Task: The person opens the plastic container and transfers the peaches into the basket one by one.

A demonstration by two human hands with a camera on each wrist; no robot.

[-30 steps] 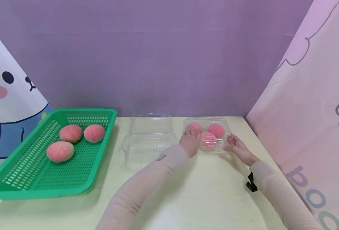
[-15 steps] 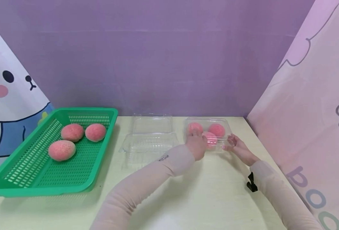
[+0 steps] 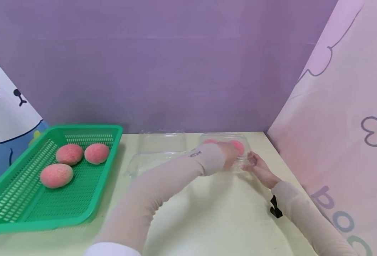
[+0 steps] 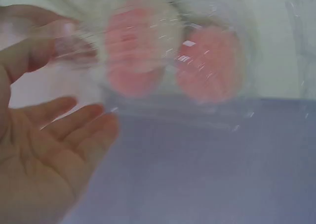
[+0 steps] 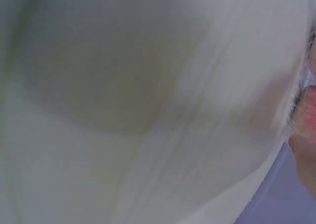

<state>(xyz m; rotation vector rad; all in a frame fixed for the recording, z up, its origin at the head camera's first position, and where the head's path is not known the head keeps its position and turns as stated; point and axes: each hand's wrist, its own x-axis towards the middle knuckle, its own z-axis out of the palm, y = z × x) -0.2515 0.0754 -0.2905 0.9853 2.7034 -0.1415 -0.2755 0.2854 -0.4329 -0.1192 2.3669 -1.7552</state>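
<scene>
- On the near side of the worktop [image 3: 220,220], the left sleeve [image 3: 169,185] reaches from left toward right and covers part of the things behind it.
- To the left stands the green basket [image 3: 47,224], with three pink rounded pieces [image 3: 56,175] lying inside it.
- Near the right end of the filled clear container [image 3: 222,135], the right hand [image 3: 261,173] seems to grasp the near right corner between thumb and bent fingers.
- The left hand [image 3: 228,154] is over this container's right part; it is blurred, and I cannot tell whether its fingers grasp anything.
- Inside this container, at the far right of the worktop, two pink pieces [image 3: 237,146] are visible.
- I judge the step in hand as closing its cover; the next move would call for matching the edges and pressing gently, without squeezing the pieces.
- Just left, a second clear container [image 3: 137,165] has its lid [image 3: 163,142] raised toward the far purple wall [image 3: 143,71].
</scene>
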